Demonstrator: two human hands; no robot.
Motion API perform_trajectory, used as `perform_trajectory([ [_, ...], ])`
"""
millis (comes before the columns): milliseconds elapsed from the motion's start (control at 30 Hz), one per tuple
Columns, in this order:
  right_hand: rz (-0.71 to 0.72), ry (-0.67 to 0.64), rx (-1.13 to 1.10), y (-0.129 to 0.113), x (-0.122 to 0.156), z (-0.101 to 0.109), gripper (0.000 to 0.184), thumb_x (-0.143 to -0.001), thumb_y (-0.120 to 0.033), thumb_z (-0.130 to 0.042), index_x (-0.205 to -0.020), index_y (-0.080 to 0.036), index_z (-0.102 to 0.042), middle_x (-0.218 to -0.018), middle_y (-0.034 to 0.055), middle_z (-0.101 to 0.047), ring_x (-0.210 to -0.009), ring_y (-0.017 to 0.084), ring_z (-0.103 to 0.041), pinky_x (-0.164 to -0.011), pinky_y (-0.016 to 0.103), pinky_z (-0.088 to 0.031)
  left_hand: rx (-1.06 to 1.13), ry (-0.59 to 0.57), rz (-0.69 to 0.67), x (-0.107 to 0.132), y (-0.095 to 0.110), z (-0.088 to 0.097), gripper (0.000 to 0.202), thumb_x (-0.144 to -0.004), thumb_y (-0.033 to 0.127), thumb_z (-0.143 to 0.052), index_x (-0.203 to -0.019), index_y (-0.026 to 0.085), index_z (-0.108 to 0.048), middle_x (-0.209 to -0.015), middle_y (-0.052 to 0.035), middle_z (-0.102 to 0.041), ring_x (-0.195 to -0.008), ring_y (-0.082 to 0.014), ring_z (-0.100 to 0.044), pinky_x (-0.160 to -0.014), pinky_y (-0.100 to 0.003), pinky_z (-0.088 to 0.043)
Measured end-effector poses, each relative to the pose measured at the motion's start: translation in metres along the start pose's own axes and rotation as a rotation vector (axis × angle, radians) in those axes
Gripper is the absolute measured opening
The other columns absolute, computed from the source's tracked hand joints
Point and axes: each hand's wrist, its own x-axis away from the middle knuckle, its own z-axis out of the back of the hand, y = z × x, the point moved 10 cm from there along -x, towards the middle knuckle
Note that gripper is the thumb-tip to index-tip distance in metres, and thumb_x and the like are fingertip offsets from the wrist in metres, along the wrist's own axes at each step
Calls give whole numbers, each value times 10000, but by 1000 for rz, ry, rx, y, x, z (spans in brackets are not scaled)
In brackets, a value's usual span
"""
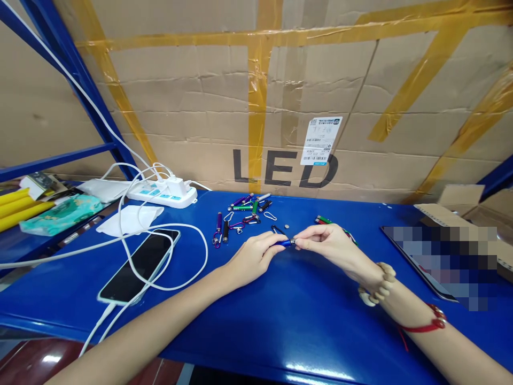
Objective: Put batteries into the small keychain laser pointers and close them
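Note:
My left hand [253,258] is closed around a small blue keychain flashlight [284,243], held just above the blue table. At its right end, my right hand [329,241] pinches a tiny silvery end piece [293,241]; whether it is joined to the tube or apart, I cannot tell. A dark carabiner clip [276,229] shows behind my left fingers. Beyond them lies a small silvery disc [287,226], like a button cell. Several similar flashlights in purple, green, black and silver lie in a loose pile [250,207]. A green and a red one [323,220] are partly hidden behind my right hand.
A phone [140,264] with a looping white cable [206,251] lies on the left. Behind it are a white tissue [130,219] and a power strip [172,199]. A flat dark tablet-like thing [396,246] and an open carton [444,211] are at right. A large cardboard box [208,112] closes the back.

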Motion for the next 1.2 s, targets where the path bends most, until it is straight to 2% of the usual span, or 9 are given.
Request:
perform_trajectory([
  [300, -45, 4, -5, 2, 1, -2, 243, -555, -338, -766, -702, -158, -694, -653, 10, -692, -647, 122, -636, -669, 223, -500, -14, -41, 8, 1, 0, -3, 244, -902, 182, -391, -1070, 131, -560, -916, -62, -610, -848, -148, -581, -755, -231, -450],
  [533, -29, -105, 184, 5, 0, -7, 284, -593, -389, -732, -725, -145, -671, -665, 21, -685, -630, 129, -627, -622, 227, -490, -82, -70, 17, 5, -1, -5, 236, -900, 209, -406, -1071, 181, -567, -985, -38, -615, -880, -148, -578, -767, -228, -430],
  [600, 13, -136, 304, 0, 1, -8, 271, -615, -392, -719, -701, -142, -655, -632, 19, -669, -588, 128, -609, -570, 222, -474, -96, -93, 10, 7, 1, -7, 239, -901, 218, -407, -1072, 195, -571, -958, -26, -621, -848, -143, -583, -731, -219, -427],
  [700, 152, -149, 517, -17, 7, -9, 248, -699, -398, -660, -688, -151, -642, -594, 11, -644, -542, 119, -576, -519, 212, -438, -102, -120, -8, 7, 4, -10, 240, -905, 220, -397, -1054, 190, -582, -850, -19, -618, -766, -134, -577, -671, -208, -415],
  [800, 298, -235, 712, -29, 17, -22, 288, -806, -393, -554, -662, -157, -631, -575, 10, -619, -525, 107, -556, -534, 211, -419, -73, -125, -28, 7, 7, -13, 234, -905, 220, -394, -1015, 166, -593, -779, -18, -595, -711, -122, -559, -647, -198, -408],
  [900, 384, -349, 799, -32, 26, -38, 359, -875, -387, -453, -658, -147, -610, -579, 16, -592, -518, 96, -543, -554, 206, -413, -45, -132, -55, 10, 12, -14, 232, -908, 220, -387, -985, 155, -596, -776, -21, -583, -708, -115, -551, -656, -194, -409],
  [967, 410, -373, 801, -32, 29, -44, 385, -885, -401, -427, -661, -143, -604, -583, 20, -579, -523, 97, -540, -550, 201, -411, -57, -147, -68, 13, 15, -15, 236, -910, 215, -374, -959, 149, -595, -774, -24, -575, -709, -115, -547, -658, -196, -411],
  [1067, 322, -371, 699, -24, 27, -45, 412, -867, -446, -436, -626, -144, -577, -528, 9, -554, -467, 94, -527, -503, 196, -407, -96, -151, -97, 15, 19, -15, 243, -912, 200, -356, -968, 138, -585, -771, -32, -572, -707, -118, -547, -653, -199, -418],
  [1200, 53, -335, 408, 1, 17, -38, 437, -831, -527, -434, -618, -157, -530, -405, -33, -480, -356, 89, -481, -394, 182, -372, -177, -97, -107, 11, 18, -9, 254, -914, 212, -354, -1016, 126, -570, -784, -49, -578, -711, -131, -553, -649, -212, -431],
])
